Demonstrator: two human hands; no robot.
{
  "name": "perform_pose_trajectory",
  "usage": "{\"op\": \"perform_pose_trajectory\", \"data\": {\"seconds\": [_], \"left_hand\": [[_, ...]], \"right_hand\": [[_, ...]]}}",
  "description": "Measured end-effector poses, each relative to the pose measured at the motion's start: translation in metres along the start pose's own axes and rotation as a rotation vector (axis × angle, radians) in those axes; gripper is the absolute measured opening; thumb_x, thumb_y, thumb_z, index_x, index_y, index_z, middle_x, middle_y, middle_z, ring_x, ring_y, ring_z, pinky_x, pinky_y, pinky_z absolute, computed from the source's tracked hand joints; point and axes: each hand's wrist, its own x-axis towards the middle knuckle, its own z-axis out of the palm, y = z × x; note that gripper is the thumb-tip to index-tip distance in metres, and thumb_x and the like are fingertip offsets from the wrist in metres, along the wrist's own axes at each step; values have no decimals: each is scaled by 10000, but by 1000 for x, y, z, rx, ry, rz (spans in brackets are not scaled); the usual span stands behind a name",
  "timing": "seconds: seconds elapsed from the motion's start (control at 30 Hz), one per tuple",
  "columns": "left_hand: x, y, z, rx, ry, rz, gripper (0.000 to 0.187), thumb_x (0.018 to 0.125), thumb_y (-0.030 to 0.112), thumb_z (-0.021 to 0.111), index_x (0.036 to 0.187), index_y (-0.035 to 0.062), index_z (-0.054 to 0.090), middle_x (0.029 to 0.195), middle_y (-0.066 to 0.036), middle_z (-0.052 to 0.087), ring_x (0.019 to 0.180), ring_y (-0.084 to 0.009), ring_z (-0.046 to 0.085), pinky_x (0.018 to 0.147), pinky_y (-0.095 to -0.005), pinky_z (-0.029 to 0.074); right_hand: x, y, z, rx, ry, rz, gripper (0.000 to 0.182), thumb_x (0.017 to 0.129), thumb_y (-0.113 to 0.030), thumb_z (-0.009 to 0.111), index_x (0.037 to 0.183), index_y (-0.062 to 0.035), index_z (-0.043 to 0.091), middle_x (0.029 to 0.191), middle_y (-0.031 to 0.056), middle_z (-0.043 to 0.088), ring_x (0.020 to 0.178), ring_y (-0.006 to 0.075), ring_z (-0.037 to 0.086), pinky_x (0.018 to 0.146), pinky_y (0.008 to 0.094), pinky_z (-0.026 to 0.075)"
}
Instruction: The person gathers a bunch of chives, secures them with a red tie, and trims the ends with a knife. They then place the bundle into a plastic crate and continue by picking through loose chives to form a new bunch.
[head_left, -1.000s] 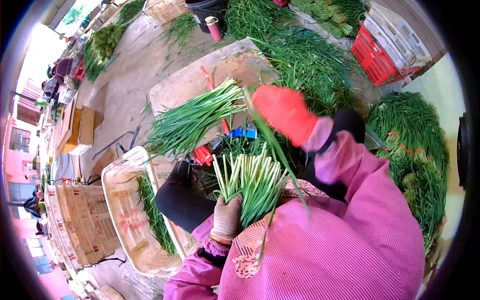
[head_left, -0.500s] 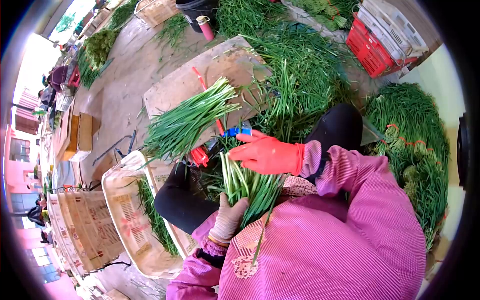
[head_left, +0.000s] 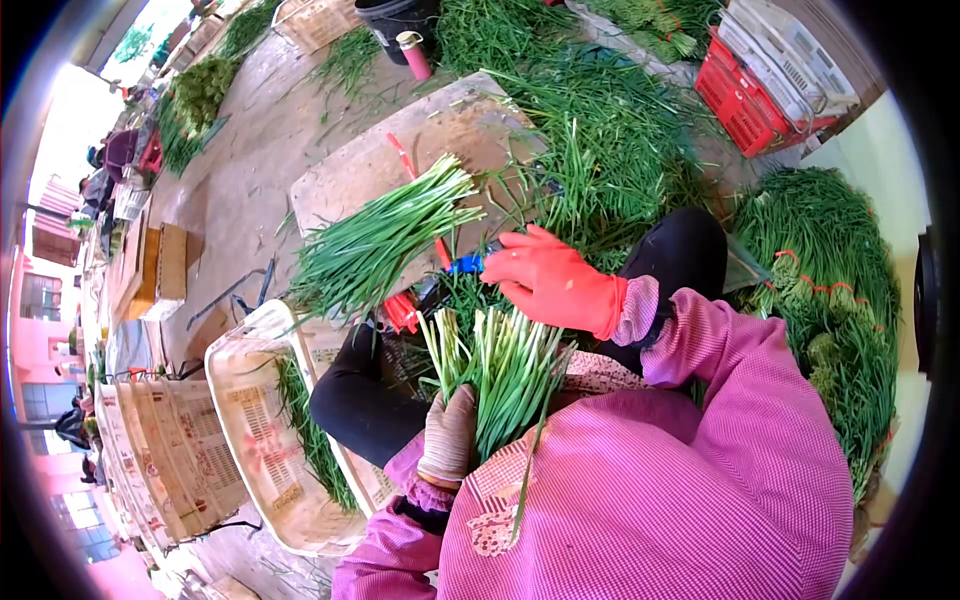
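The left hand [head_left: 449,433], in a pale glove, is clenched around a bunch of green chives [head_left: 500,372] at the lap, cut ends fanning up and away, long axis nearly upright. The right hand [head_left: 548,277], in an orange glove, fingers loosely spread and empty, has lifted off the bunch, now beside a blue tool [head_left: 468,264].

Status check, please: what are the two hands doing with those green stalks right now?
Left hand gripping a bunch of green stalks, cut ends up. Right hand, orange glove, open above the bunch, by a blue tool. Nothing between hands and bunch.
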Motion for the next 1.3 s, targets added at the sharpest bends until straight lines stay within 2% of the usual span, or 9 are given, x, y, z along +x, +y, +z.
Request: {"op": "perform_pose_trajectory", "data": {"seconds": [0.07,0.27,0.4,0.5,0.73,1.07,1.2,1.23,1.3], "left_hand": [[2,-3,-3,51,-12,42,239,961,125,553,1160,-4,583,999,-60,649,856,-151,614,778,-289,513],[1,-2,-4,94,-7,45,214,965,126,555,1141,11,595,967,-31,637,818,-118,586,751,-265,499],[0,-3,-6,31,-48,8,280,960,139,568,1216,32,533,1018,-58,620,837,-134,579,759,-289,511],[-15,5,10,86,-117,45,467,908,46,624,1325,36,416,1151,-117,584,959,-186,596,834,-330,530],[-2,4,12,70,-33,-65,321,902,13,578,1220,11,534,1072,-90,647,909,-199,640,828,-331,541],[1,2,-10,-18,-102,9,443,955,223,467,1326,-13,516,1232,-165,623,1097,-293,630,970,-412,508],[-1,1,-9,84,-61,28,446,961,261,470,1300,-21,537,1221,-153,630,1064,-271,640,962,-389,511],[-2,2,-9,74,-49,20,413,960,223,467,1280,-28,542,1206,-147,630,1056,-260,635,949,-383,509],[-2,3,-7,52,-26,6,350,960,146,460,1242,-40,551,1174,-137,630,1039,-237,625,921,-373,504]], "right_hand": [[3,-4,4,54,284,-138,231,899,-280,632,1081,-154,697,1279,74,631,1343,364,438,1137,529,280],[13,-5,14,44,-100,-340,145,845,-272,655,897,-142,694,1272,83,620,1395,380,370,1176,560,187],[30,12,-7,-295,483,-294,89,713,-176,662,746,-99,630,915,69,634,1025,322,565,971,522,404],[28,62,-78,-827,871,-38,106,763,-175,653,805,-79,666,1015,108,651,1043,333,567,905,418,463],[-20,-1,-28,183,321,-231,267,914,-308,566,802,-72,626,726,156,603,707,374,594,651,468,485],[-53,-6,20,9,134,-248,203,831,-244,673,744,-72,609,720,59,586,707,274,554,629,442,442],[-33,-22,-1,-180,444,-277,339,840,-391,672,920,-64,701,1087,98,666,1099,302,584,980,476,440],[-31,-24,5,-227,337,-199,489,829,-498,650,1041,-62,714,1306,118,595,1343,334,430,1153,528,247],[-27,-25,21,-189,259,-149,510,826,-517,642,1050,-65,715,1334,125,578,1374,342,393,1163,542,204]]}}
